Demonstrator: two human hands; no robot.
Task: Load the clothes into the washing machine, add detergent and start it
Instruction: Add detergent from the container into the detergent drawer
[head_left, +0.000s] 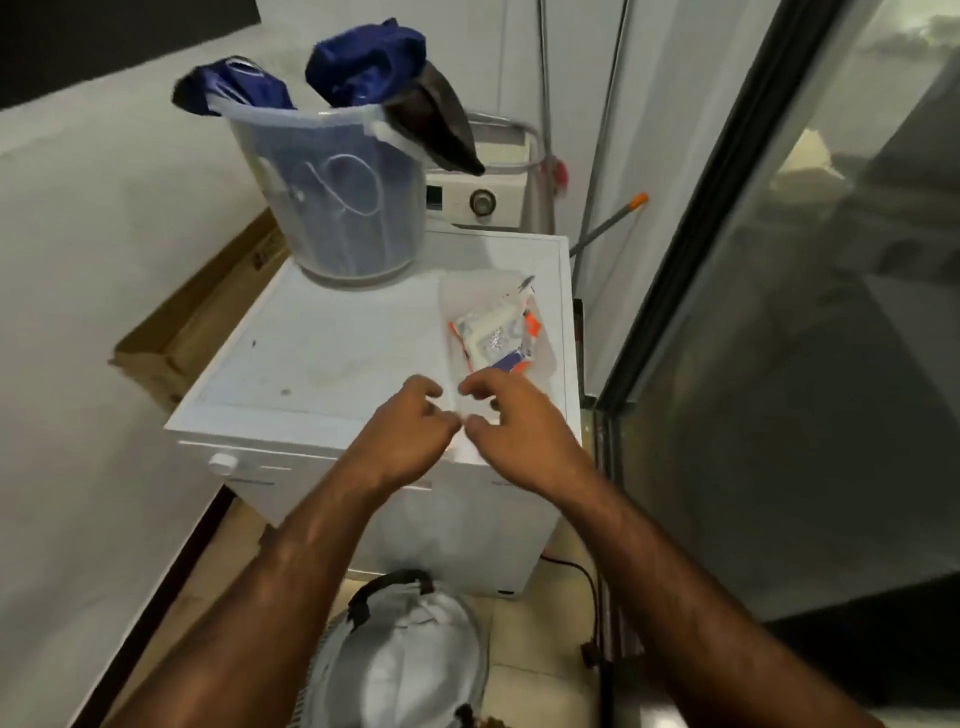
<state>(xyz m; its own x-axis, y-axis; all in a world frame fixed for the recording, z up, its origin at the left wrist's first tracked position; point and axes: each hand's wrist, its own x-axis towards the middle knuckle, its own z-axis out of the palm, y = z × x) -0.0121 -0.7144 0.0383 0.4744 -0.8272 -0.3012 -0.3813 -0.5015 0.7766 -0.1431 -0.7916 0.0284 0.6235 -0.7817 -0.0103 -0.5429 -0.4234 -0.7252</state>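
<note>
A white washing machine (322, 353) stands in a narrow space between a pale wall on the left and a dark glass door (810, 312) on the right. Its flat top is seen from above, and a round knob (223, 464) sits on its front panel at the near left.

On the far left part of the top stands a clear plastic bucket (343, 208) packed with clothes (363, 67): blue fabric bulges above the rim, and a dark piece hangs over the right edge. A white cord shows through the bucket's wall.

On the right side of the top lies a clear plastic bag (498, 332) with a white, orange and blue detergent packet (496, 338) inside it. The bag's near end reaches towards the front edge of the machine.

Both bare forearms come in from the near edge. The left hand (410, 431) and the right hand (519, 421) meet over the near right part of the top, almost touching each other. Each has its fingers curled, with thumb and fingertips pinched at the near edge of the bag; the blur makes it hard to tell how firm the grip is.

On the tiled floor in front of the machine, between the arms, stands a laundry basket (405, 660) with pale cloth in it and a dark handle. A flat cardboard box (208, 317) leans along the wall on the left. Behind the washer is a second white appliance (483, 197) with a round dial, and a stick with an orange tip (613, 218) leans on the far right.
</note>
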